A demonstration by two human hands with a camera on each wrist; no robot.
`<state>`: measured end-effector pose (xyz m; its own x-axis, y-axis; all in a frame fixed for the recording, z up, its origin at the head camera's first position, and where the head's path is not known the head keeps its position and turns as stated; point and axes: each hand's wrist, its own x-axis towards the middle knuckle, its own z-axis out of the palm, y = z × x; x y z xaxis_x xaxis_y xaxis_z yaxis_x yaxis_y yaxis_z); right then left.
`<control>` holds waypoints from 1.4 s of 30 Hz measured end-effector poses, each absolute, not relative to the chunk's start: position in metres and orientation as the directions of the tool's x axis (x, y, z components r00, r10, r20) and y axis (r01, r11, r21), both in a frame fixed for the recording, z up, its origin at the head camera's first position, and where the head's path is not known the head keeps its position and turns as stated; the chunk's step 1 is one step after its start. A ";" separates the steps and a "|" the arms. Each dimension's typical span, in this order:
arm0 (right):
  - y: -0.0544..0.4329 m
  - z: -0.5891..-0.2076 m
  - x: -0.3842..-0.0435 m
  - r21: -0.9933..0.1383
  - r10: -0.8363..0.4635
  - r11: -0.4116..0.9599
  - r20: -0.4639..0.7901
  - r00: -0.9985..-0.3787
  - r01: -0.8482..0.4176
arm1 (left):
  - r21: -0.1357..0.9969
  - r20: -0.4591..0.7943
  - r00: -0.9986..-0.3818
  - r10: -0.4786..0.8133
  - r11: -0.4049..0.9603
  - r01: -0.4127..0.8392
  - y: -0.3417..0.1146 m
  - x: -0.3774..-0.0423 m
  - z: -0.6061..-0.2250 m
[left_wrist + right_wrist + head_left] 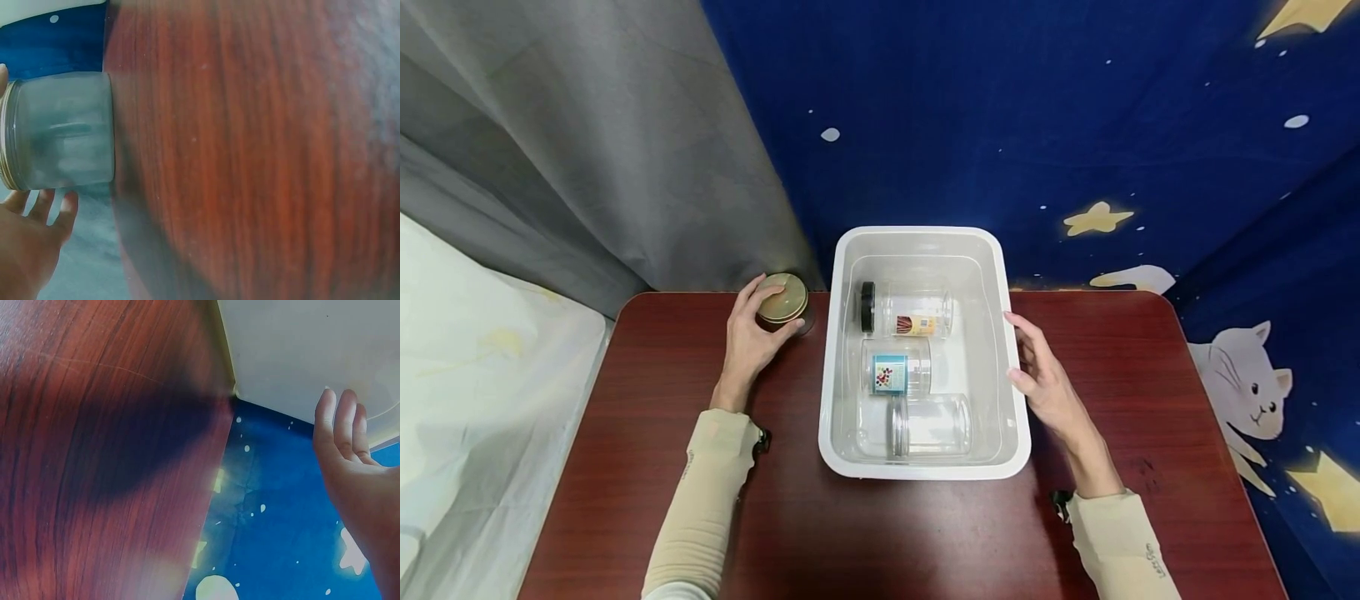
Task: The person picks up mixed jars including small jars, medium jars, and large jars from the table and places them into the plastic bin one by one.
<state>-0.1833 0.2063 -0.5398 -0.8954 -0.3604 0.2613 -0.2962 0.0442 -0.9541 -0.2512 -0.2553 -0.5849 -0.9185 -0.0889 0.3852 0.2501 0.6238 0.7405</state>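
Observation:
In the head view my left hand (751, 329) holds a clear jar (65, 131) by its gold lid (784, 300), with thumb and fingers on opposite sides of it. The jar stands upright near the table's back edge, left of a white plastic tub (925, 472). My right hand (1051, 379) has its fingertips at the tub's right rim; in the right wrist view the fingers (344, 425) extend along the tub's outer wall. Inside the tub lie a black-lidded jar (917, 308), a jar with a blue label (891, 373) and a plain clear jar (936, 425), all on their sides.
The dark red wooden table (910, 542) carries the tub near its back edge. Behind hang a grey curtain (625, 150) on the left and a blue starry curtain (970, 125). Pale cloth (482, 375) hangs beyond the table's left side.

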 end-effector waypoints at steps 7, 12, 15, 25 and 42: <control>0.207 -0.541 -0.183 -0.952 -0.358 0.050 0.265 -0.896 -0.301 | 0.748 0.377 -0.921 -0.095 0.618 0.243 -0.255 -0.252 -0.588; 0.206 -0.540 -0.183 -0.952 -0.356 0.056 0.262 -0.897 -0.301 | 0.763 0.351 -0.930 -0.104 0.608 0.220 -0.254 -0.251 -0.590; 0.205 -0.540 -0.183 -0.951 -0.356 0.057 0.266 -0.896 -0.305 | 0.773 0.342 -0.934 -0.106 0.596 0.215 -0.255 -0.251 -0.592; 0.204 -0.539 -0.183 -0.947 -0.351 0.053 0.280 -0.893 -0.318 | 0.778 0.339 -0.935 -0.101 0.589 0.218 -0.252 -0.252 -0.594; 0.205 -0.539 -0.184 -0.942 -0.353 0.043 0.296 -0.887 -0.332 | 0.786 0.339 -0.934 -0.117 0.581 0.212 -0.251 -0.252 -0.591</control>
